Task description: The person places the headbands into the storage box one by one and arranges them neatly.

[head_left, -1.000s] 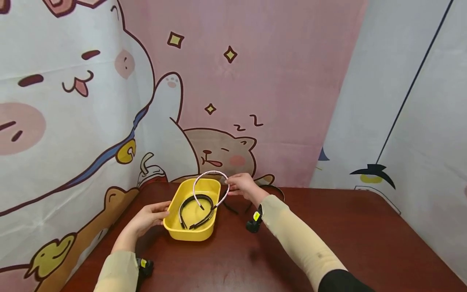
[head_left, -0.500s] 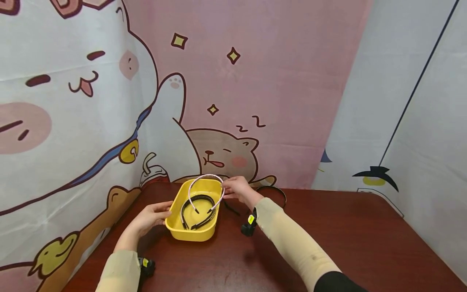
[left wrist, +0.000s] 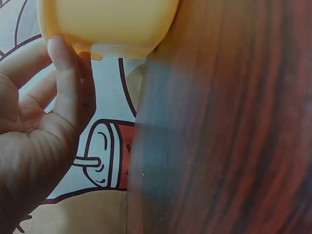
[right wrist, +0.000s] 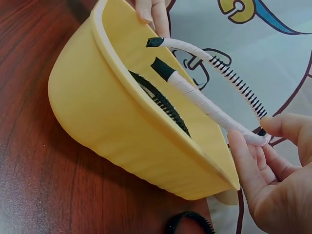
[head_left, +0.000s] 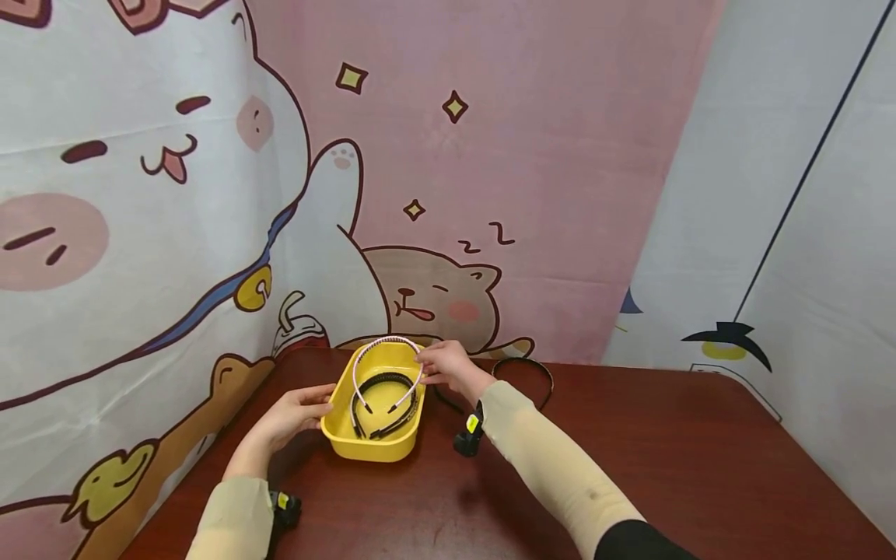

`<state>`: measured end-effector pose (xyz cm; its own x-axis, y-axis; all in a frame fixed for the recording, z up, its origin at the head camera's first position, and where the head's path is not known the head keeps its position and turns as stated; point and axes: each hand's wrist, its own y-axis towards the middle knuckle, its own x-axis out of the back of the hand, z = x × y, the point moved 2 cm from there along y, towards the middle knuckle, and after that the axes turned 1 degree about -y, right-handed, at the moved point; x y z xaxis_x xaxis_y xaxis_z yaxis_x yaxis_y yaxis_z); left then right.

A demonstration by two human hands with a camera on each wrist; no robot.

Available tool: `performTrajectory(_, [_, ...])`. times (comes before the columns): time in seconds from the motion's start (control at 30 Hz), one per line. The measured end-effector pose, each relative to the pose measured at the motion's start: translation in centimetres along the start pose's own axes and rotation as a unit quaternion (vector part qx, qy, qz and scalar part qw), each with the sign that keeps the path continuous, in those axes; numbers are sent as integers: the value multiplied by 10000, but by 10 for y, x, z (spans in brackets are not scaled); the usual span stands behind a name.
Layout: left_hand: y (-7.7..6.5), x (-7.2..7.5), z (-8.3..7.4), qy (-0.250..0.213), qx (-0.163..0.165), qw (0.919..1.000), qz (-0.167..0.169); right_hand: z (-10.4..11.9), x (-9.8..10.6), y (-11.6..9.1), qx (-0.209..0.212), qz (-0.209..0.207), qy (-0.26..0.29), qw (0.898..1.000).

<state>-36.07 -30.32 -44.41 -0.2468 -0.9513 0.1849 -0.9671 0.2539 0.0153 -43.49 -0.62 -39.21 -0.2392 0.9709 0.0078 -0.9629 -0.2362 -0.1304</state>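
Note:
My right hand (head_left: 449, 365) pinches a pale pink, ribbon-wrapped headband (right wrist: 209, 105) with a row of dark comb teeth inside its curve. The headband hangs over the yellow plastic bin (head_left: 374, 449), its two black tips pointing down into it. A black headband (head_left: 383, 379) lies inside the bin; the bin's wall hides part of it in the right wrist view. My left hand (head_left: 297, 412) holds the bin's left rim between thumb and fingers, seen close in the left wrist view beside the bin (left wrist: 112, 29).
More dark headbands lie on the brown table (head_left: 630, 459) to the right of the bin, such as the thin headband (head_left: 549, 381), partly behind the right hand and forearm. A cartoon-printed cloth (head_left: 560, 194) stands along the table's back and left edges.
The right hand has moved left with the pink headband, bringing it further over the bin and turning its tips downward. The left hand stays at the rim. The head view has shifted slightly.

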Motion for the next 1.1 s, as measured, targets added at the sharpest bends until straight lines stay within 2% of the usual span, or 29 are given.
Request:
performTrajectory(0.77, [-2, -2, -3, -26, 49, 10000, -3, -6, -16, -1, 3, -49, -136, 9999])
performTrajectory(1.1, [-1, -2, -3, -36, 38, 10000, 9, -11, -21, 0, 251, -159, -667, 9973])
